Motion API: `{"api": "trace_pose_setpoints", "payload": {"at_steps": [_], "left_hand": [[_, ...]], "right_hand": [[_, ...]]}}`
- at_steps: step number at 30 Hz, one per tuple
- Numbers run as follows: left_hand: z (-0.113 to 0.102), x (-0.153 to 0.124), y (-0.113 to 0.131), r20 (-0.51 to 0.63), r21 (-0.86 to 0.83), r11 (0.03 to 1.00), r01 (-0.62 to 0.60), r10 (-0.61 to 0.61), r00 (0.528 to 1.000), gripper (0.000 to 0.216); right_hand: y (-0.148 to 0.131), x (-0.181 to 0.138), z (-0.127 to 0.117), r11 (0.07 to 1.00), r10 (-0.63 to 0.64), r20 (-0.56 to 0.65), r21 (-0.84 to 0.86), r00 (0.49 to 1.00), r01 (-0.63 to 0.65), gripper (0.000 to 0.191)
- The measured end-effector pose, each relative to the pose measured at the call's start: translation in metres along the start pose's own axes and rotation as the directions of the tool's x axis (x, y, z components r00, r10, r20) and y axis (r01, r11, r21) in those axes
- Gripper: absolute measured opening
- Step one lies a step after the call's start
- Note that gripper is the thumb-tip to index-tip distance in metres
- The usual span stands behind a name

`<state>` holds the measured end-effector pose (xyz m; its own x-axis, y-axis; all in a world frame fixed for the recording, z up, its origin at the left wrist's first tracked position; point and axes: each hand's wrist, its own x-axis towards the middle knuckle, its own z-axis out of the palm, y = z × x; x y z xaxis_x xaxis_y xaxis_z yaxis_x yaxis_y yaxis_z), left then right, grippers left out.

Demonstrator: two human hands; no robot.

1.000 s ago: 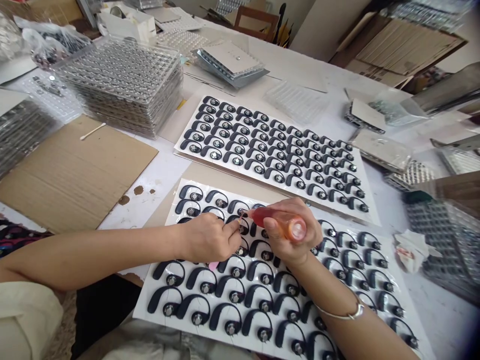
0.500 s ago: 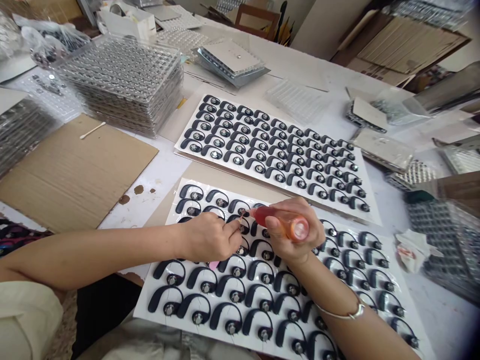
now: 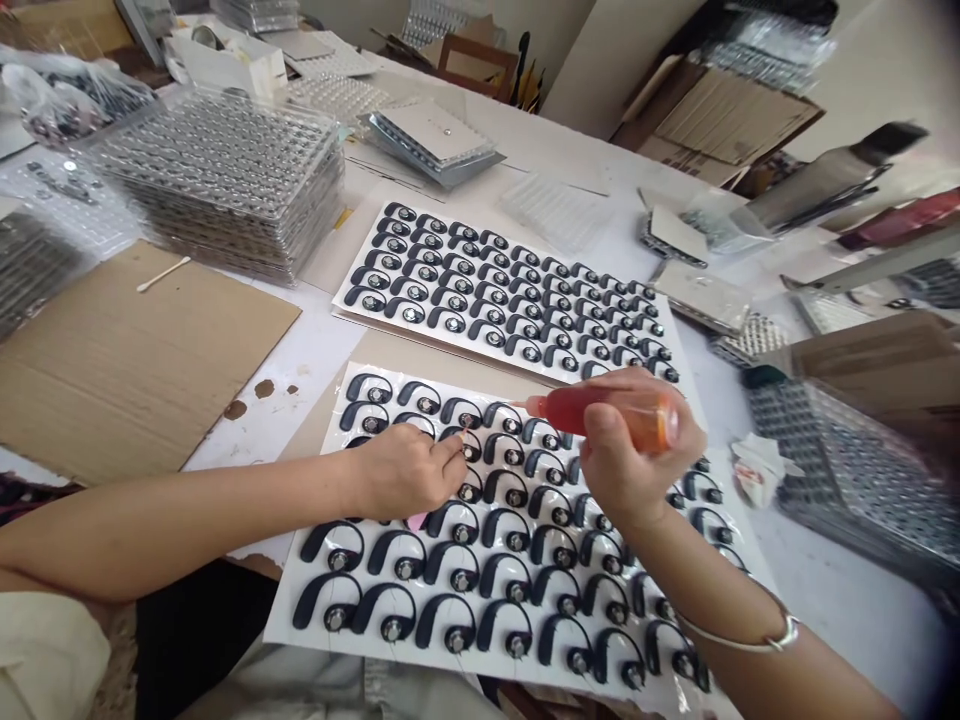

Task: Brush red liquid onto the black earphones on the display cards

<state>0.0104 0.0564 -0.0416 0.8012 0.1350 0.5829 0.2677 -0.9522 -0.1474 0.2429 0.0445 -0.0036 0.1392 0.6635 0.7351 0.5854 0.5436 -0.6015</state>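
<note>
My right hand (image 3: 630,455) is closed round a small orange-red bottle (image 3: 607,412) with a narrow nozzle that points left, lifted a little above the near white sheet (image 3: 300,630) of black ear-hook parts. My left hand (image 3: 409,470) rests on that sheet with fingers curled, its fingertips pinching at one ear-hook part (image 3: 459,440) in the second row. Something small and pink (image 3: 416,522) shows under this hand. A second white sheet (image 3: 352,300), also filled with rows of black ear-hook parts, lies just beyond.
A brown cardboard sheet (image 3: 112,350) with a cotton swab (image 3: 163,273) lies at the left. Stacks of clear plastic trays (image 3: 225,180) stand behind it. More trays (image 3: 855,470), crumpled tissue (image 3: 757,465) and cardboard boxes (image 3: 720,110) crowd the right side and back.
My right hand has lifted the bottle up and to the right, away from the part under my left fingertips. The camera has shifted, so the table appears further left. My left hand stays put.
</note>
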Motion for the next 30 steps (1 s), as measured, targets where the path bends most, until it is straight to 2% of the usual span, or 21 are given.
{"api": "trace_pose_setpoints", "payload": {"at_steps": [5,11,30], "left_hand": [[0.004,-0.002,0.001,0.02,-0.003,1.0,-0.005,0.005,1.0,0.014],[0.003,-0.001,0.001,0.008,0.002,1.0,-0.003,0.003,1.0,0.015],[0.001,0.0,0.002,-0.003,0.027,0.999,0.026,-0.026,1.0,0.013]], "right_hand": [[-0.001,-0.029,0.001,1.0,0.015,0.02,-0.013,1.0,-0.014,0.04],[0.001,-0.045,0.01,0.996,-0.079,0.06,-0.037,0.995,0.081,0.026],[0.0,-0.044,0.013,0.992,-0.123,0.131,-0.024,0.984,0.127,0.031]]}}
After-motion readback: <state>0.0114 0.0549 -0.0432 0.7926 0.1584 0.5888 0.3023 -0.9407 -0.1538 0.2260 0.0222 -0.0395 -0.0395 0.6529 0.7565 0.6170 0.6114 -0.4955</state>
